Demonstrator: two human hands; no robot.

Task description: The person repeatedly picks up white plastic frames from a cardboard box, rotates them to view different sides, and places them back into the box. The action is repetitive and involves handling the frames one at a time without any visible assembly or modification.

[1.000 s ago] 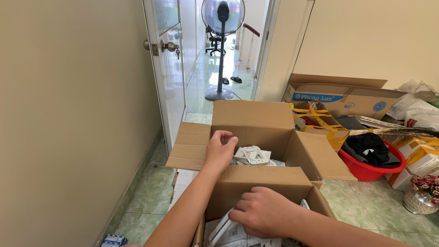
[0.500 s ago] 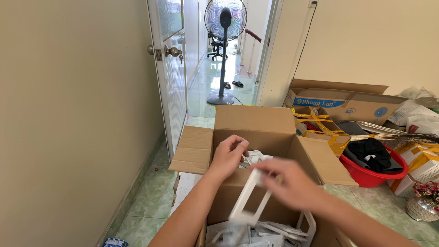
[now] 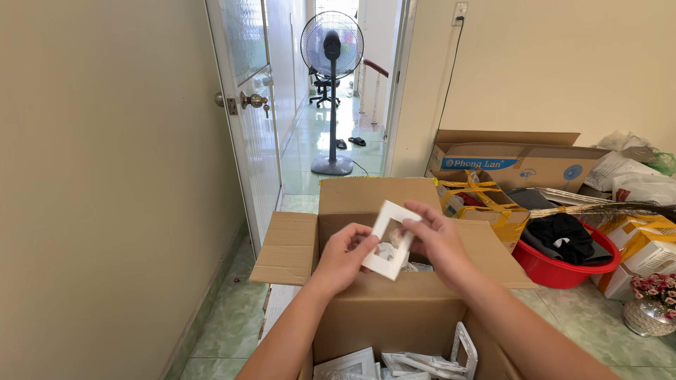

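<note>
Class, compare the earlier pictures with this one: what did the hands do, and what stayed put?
The right hand lifted a white square plastic frame up out of the open brown cardboard box; the left hand now grips it too. Box and red plastic basin stayed put.

Both my arms come into view bare from the lower edge of the frame up to the fingers: no sleeve, cuff or glove shows on either one. My left hand (image 3: 345,255) carries no ring, and its wrist has no watch, band or bracelet. My right hand (image 3: 438,241) is just as plain, with nothing on the fingers or the wrist. The nails that show look short and unpainted. My forearms are slim and smooth, without marks, plasters or tattoos that I can make out.
</note>
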